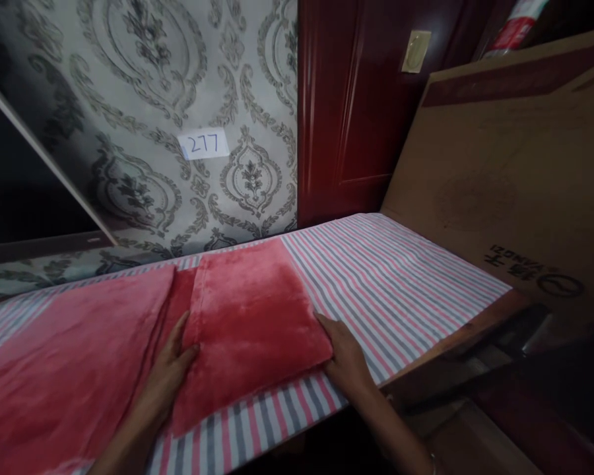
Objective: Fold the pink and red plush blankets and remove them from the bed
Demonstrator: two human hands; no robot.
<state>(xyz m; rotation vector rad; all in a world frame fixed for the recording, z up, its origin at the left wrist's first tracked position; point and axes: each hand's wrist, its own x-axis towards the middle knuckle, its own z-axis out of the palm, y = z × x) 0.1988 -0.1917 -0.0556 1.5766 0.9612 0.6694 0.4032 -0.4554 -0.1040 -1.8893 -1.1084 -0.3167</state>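
A plush red blanket (257, 316) lies partly folded on the striped cloth, with its folded panel in the middle and a wider part (74, 356) spread to the left. Between the two parts runs a lower, darker strip. My left hand (171, 366) is at the panel's left edge, thumb over the plush and fingers along the fold. At the lower right corner, my right hand (344, 356) grips the panel's edge, some of its fingers hidden beneath the fabric.
Pink, grey and white striped cloth (371, 277) covers the table, whose wooden front edge (455, 340) shows at right. A large cardboard box (505, 171) leans there. A dark screen (24, 178) stands at left. Behind are patterned wallpaper and a paper marked 277 (204, 144).
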